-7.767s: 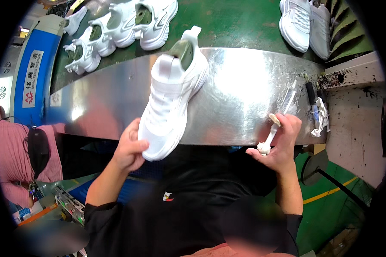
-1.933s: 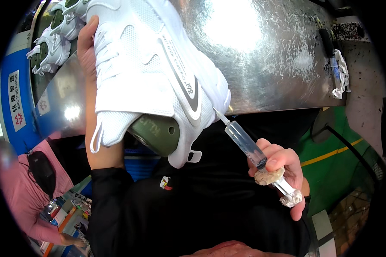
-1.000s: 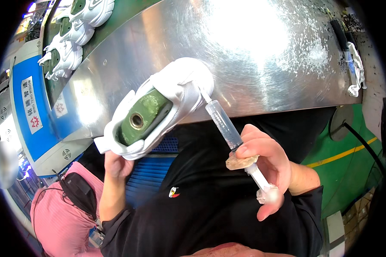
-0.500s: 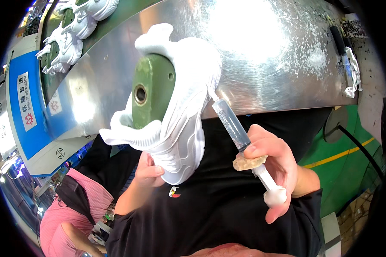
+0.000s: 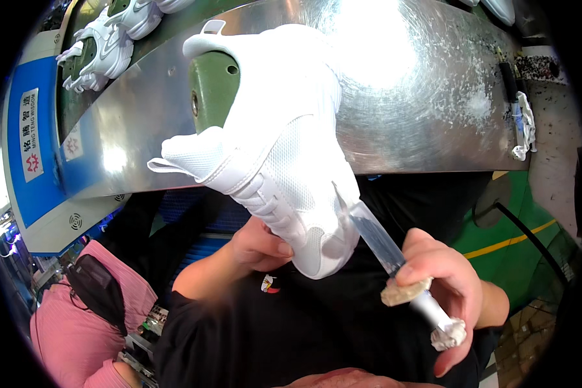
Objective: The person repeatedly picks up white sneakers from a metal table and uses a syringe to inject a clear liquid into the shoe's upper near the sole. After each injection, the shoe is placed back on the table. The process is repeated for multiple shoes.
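A white sneaker (image 5: 284, 155) on a green shoe last (image 5: 216, 90) is held up in front of me, its side turned to view and its toe pointing down. My left hand (image 5: 258, 246) is closed round the toe end. In my right hand (image 5: 443, 275) is a clear syringe (image 5: 376, 239) with a lumpy, crusted flange and a white blob on its plunger end. The syringe slants up to the left, its tip at the lower side of the sneaker near the forefoot. Whether the tip touches the sole seam is hard to tell.
A shiny metal table (image 5: 427, 139) with white flecks lies beyond my hands. More white sneakers (image 5: 107, 55) stand on the green belt at the far left. A black-handled tool (image 5: 507, 81) and a crumpled white scrap (image 5: 525, 126) lie at the right edge. A person in pink (image 5: 97, 310) is at lower left.
The sneaker has turned to show more of its side, and its toe has moved right. My right hand has moved right and down, bringing the syringe tip farther toward the toe.
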Available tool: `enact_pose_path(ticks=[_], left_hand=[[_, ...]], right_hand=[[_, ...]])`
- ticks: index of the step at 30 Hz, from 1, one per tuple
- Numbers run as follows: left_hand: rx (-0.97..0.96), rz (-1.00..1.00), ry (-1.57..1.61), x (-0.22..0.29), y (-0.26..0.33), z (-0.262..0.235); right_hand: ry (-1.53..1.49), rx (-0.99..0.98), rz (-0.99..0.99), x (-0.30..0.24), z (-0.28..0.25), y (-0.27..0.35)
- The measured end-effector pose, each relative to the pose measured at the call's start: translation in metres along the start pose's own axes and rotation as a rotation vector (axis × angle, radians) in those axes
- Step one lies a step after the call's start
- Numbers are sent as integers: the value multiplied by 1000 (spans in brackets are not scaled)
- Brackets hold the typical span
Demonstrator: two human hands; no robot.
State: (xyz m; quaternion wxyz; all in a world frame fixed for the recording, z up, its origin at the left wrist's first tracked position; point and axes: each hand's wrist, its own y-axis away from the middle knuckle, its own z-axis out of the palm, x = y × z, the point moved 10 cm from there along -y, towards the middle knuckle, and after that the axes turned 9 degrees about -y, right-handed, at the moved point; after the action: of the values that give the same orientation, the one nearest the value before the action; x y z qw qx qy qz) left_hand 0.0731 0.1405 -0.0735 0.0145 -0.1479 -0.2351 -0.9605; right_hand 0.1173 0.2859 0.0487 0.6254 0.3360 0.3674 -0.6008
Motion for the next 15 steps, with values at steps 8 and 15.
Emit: enact_pose_path(ticks=[8, 15], left_hand=[[-176, -92, 193, -17, -31, 28], [-377, 26, 70, -3, -70, 73]], right_hand=[[200, -36, 117, -38, 8, 38], [324, 147, 105, -72, 13, 60]])
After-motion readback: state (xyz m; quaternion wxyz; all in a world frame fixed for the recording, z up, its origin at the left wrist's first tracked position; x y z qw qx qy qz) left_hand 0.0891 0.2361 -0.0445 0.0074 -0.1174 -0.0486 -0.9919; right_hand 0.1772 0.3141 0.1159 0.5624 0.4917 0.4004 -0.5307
